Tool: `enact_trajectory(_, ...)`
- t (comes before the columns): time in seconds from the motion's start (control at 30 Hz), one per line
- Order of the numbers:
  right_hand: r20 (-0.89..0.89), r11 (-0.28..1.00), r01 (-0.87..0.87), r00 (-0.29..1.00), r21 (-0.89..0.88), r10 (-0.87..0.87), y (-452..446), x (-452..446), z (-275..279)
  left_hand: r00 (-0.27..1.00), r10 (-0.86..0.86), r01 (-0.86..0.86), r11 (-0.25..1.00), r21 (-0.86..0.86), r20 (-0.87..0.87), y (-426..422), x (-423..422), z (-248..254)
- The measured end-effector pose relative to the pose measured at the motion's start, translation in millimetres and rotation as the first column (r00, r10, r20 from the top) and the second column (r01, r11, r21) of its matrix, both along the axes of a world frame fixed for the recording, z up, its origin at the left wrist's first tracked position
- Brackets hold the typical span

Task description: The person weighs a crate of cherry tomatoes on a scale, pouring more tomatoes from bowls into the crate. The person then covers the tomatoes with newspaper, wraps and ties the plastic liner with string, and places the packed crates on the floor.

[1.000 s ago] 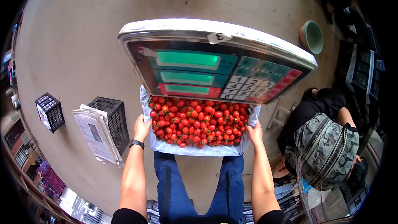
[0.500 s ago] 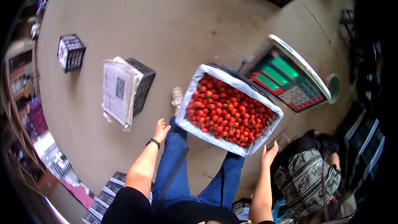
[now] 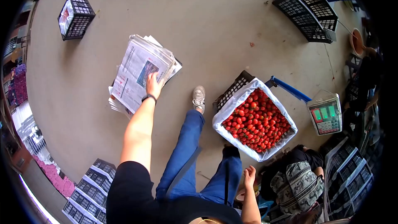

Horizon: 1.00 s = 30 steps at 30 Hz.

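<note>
My left hand point(image 3: 154, 84) reaches over a stack of newspapers point(image 3: 134, 72), its fingers spread over the printed photo on the top sheet; whether it touches the paper is hard to tell. My right hand point(image 3: 249, 177) hangs below the crate at the lower right, empty, with fingers apart. A paper-lined crate of small red tomatoes point(image 3: 259, 120) stands right of my legs, on a black crate or scale base. Beside it, the scale display point(image 3: 325, 114) glows green on its blue post.
Black crates point(image 3: 306, 8) stand at the upper right, and a small lined crate point(image 3: 76, 18) at the upper left. A crouching person with a patterned backpack point(image 3: 299, 186) is at the lower right. Stacked crates point(image 3: 92, 193) are at the lower left.
Both hands have let go of the tomato crate. My left hand has moved left onto or over the newspapers, and my right hand has dropped back. The view has turned, showing the crate farther right.
</note>
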State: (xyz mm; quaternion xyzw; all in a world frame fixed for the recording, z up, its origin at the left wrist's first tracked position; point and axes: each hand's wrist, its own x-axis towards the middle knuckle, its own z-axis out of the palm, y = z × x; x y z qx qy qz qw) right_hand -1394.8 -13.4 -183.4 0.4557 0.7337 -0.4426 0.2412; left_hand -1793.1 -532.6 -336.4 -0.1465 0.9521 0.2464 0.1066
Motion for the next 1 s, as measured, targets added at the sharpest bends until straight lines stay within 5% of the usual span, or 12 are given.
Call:
enact_trajectory(0.03, 0.027, 0.997, -0.06, 0.998, -0.051, 0.062, -14.1, -18.5, 10.2, 1.0, 0.004, -0.005, 1.0, -0.03, -0.03, -2.6, -11.6, -12.6)
enact_trajectory(0.17, 0.103, 0.953, 0.14, 0.988, -0.269, -0.116, -47.1, -51.0, 31.0, 1.0, -0.01, 0.009, 0.997, -0.081, -0.018, -3.8, -31.8, -26.7)
enact_trajectory(0.33, 0.193, 0.954, 0.147, 0.976, -0.262, -0.098, -48.1, -53.5, 35.0, 0.99, -0.141, 0.134, 0.977, -0.167, -0.031, -8.0, -28.2, -31.1)
enact_trajectory(0.5, 0.227, 0.935, 0.213, 0.962, -0.283, -0.151, -61.0, -50.5, 24.2, 0.97, -0.232, 0.224, 0.969, -0.106, -0.078, -20.8, -30.9, -38.0)
enact_trajectory(0.77, 0.254, 0.897, 0.267, 0.95, -0.352, -0.183, -76.1, -11.2, 25.1, 0.991, -0.088, 0.106, 0.976, 0.187, -0.102, -34.1, -27.5, -49.4)
enact_trajectory(1.0, 0.256, 0.892, 0.326, 0.933, -0.313, -0.251, -78.4, 8.7, 19.2, 0.983, -0.101, 0.129, 0.974, 0.187, -0.153, -38.4, -28.8, -67.2)
